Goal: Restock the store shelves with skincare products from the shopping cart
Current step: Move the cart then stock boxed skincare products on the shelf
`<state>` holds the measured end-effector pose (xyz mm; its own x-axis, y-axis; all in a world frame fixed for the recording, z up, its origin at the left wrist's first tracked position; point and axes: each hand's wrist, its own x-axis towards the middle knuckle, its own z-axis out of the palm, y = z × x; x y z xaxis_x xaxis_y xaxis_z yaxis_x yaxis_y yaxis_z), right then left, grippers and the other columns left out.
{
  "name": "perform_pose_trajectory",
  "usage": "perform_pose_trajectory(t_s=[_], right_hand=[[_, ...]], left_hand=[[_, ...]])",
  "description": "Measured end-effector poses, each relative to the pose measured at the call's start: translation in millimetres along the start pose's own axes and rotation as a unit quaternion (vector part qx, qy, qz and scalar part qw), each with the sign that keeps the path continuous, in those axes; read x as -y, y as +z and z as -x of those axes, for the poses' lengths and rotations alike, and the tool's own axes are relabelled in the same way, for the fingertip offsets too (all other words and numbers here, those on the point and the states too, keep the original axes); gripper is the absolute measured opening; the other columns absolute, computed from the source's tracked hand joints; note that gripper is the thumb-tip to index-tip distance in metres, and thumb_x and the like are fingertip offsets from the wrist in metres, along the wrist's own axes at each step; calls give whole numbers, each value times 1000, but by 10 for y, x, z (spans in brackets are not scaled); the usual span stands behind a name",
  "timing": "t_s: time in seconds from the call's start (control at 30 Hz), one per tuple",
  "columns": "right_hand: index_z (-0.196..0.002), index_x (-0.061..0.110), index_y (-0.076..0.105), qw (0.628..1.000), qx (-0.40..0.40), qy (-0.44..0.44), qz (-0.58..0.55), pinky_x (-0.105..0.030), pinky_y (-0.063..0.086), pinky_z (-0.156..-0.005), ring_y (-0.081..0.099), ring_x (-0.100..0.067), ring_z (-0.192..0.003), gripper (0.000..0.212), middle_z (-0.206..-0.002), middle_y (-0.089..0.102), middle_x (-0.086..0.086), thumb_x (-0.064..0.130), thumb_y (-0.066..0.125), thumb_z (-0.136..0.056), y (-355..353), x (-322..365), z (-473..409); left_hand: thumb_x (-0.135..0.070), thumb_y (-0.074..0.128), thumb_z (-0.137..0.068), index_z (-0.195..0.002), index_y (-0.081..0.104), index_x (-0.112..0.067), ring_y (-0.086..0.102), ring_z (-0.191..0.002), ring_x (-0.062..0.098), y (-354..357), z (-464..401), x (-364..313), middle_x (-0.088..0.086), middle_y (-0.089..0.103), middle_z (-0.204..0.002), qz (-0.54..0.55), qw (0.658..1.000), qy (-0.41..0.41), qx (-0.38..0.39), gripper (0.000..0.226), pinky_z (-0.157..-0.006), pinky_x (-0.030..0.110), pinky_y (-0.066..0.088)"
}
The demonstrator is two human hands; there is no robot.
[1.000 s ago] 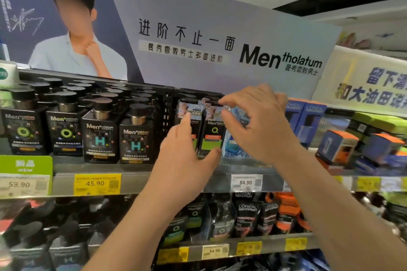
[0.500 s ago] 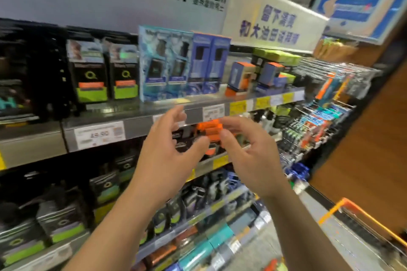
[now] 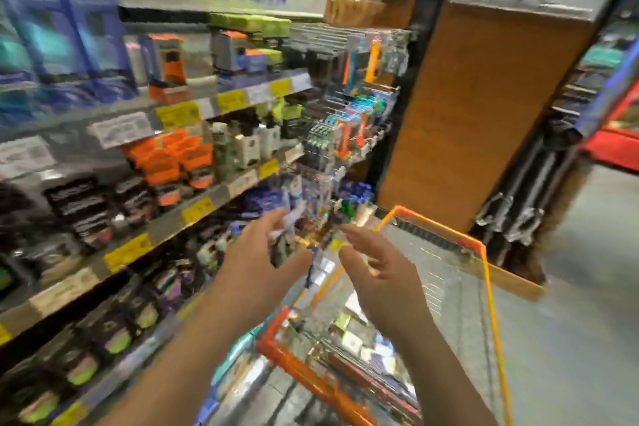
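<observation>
Above the orange-rimmed wire shopping cart, left hand and right hand now hover spread and empty, swung away from the top shelf; blurred skincare boxes lie below, so another pick seems next, stocked grey metal shelves beyond

Shopping cart stands right of the shelves.

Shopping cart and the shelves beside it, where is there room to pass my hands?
Both hands, left hand and right hand, hold nothing. The clearest way is over the shopping cart, inside its orange rim, though products cover its bottom. The shelves on the left look packed; blur hides any small gaps.
</observation>
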<state>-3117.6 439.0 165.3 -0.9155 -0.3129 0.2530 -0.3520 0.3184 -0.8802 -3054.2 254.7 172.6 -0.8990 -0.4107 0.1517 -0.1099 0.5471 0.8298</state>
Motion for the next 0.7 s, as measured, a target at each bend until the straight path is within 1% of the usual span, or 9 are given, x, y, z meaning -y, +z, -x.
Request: perform_pose_trajectory(t_s=[0.07, 0.17, 0.23, 0.33, 0.4, 0.47, 0.57, 0.63, 0.7], right_hand=[[-113, 58, 66, 999, -20, 44, -6, -25, 48, -95, 60, 9, -115, 23, -119, 68, 28, 44, 69, -95, -306, -270, 220], [-115, 55, 65, 994, -44, 105, 5, -30, 47, -102, 60, 5, -117, 27, -120, 68, 25, 37, 69, -96, -674, -668, 496], [-115, 54, 64, 989, -63, 134, -1, -32, 47, -104, 61, 3, -117, 29, -120, 67, 25, 32, 69, -96, -869, -889, 645], [-125, 47, 63, 982, -62, 177, 7, -26, 45, -98, 59, -1, -120, 29, -127, 65, 20, 35, 66, -99, -1097, -1119, 827], [-124, 48, 62, 978, -70, 197, -2, -24, 44, -96, 58, -2, -123, 28, -130, 65, 18, 34, 66, -99, -1208, -1276, 915], [-121, 51, 62, 972, -82, 219, -12, -27, 47, -98, 59, -2, -124, 28, -131, 65, 17, 35, 67, -99, -1273, -1419, 979], [-126, 44, 64, 959, -107, 262, -25, -30, 48, -98, 61, -6, -123, 31, -128, 67, 12, 37, 68, -97, -1319, -1592, 1009], [-129, 38, 64, 951, -122, 282, -31, -26, 48, -95, 62, -6, -120, 34, -125, 68, 12, 37, 69, -96, -1329, -1672, 982], [-128, 36, 62, 944, -129, 304, -25, -17, 45, -89, 61, -4, -116, 31, -120, 66, 15, 37, 68, -97, -1336, -1732, 940]], left_hand=[[-67, 71, -72, -148, 46, -31, 56, -121, 12, 367, 59, -81, -11, 54, -136, -2, 1000, -2, 31, 87, -103, 41, 51], [-49, 77, -85, -147, 47, -29, 55, -120, 11, 848, 174, -171, -9, 55, -137, -24, 996, -7, 86, 72, -105, 34, 44], [-50, 73, -88, -146, 47, -32, 55, -119, 8, 1098, 234, -207, -12, 54, -139, -33, 992, -3, 123, 67, -102, 33, 45], [-54, 68, -91, -148, 41, -40, 53, -121, 6, 1355, 294, -267, -21, 51, -135, -19, 983, -18, 180, 65, -95, 34, 45], [-55, 67, -92, -148, 41, -40, 54, -121, 5, 1490, 303, -287, -22, 52, -135, -14, 979, -27, 200, 64, -93, 34, 45], [-55, 66, -92, -148, 42, -39, 53, -120, 5, 1604, 297, -309, -21, 52, -135, -13, 977, -35, 211, 63, -91, 33, 44], [-51, 67, -93, -148, 44, -38, 54, -117, 6, 1770, 243, -307, -20, 54, -132, -12, 972, -51, 228, 60, -92, 35, 46], [-50, 66, -94, -148, 45, -36, 55, -116, 7, 1890, 162, -280, -18, 55, -132, -17, 968, -56, 244, 60, -95, 36, 46], [-49, 65, -95, -146, 47, -34, 56, -117, 10, 2017, 47, -248, -16, 56, -133, -13, 963, -63, 260, 56, -98, 37, 46]])
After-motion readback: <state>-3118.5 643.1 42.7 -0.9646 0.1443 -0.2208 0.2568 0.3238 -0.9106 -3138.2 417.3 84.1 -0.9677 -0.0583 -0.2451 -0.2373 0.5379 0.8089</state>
